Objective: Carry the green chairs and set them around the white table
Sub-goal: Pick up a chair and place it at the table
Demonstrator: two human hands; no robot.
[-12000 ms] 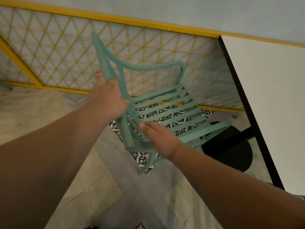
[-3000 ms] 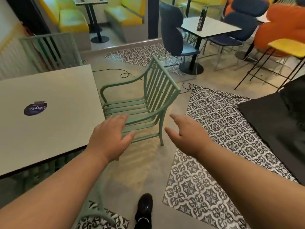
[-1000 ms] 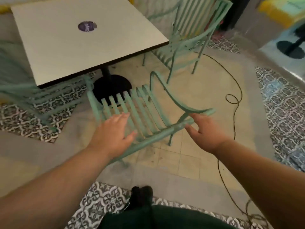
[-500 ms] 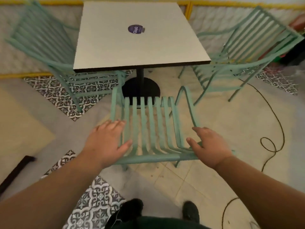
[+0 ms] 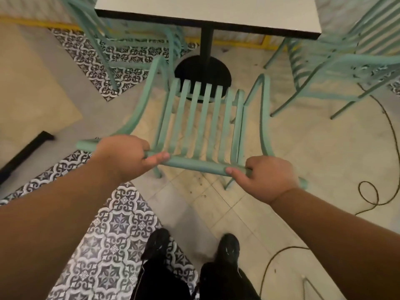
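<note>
Floor (image 5: pixel 303 148) was mostly worn beige tile, with patches of black-and-white patterned tile (image 5: pixel 112 245) mixed in. The white tabletop (image 5: pixel 216 11) was square-edged with a thin black rim, sitting on a black post with a round black base (image 5: pixel 202 72). A second chair (image 5: pixel 94 50) stood at its left side and a third chair (image 5: pixel 357 61) at its right, both in the same mint-green slatted metal.

The green chair (image 5: pixel 194 164) was right in front of the person, facing the tabletop, with its seat front near that round base. It had flat upright slats, curved armrests and a round tube for the top rail. The left hand (image 5: pixel 123 156) had its grip wrapped tight on the left part of that rail, and the right hand (image 5: pixel 268 178) had its grip clamped on the right part. A thin black cable (image 5: pixel 376 191) looped on the floor to the right, with black shoes (image 5: pixel 158 241) below.
</note>
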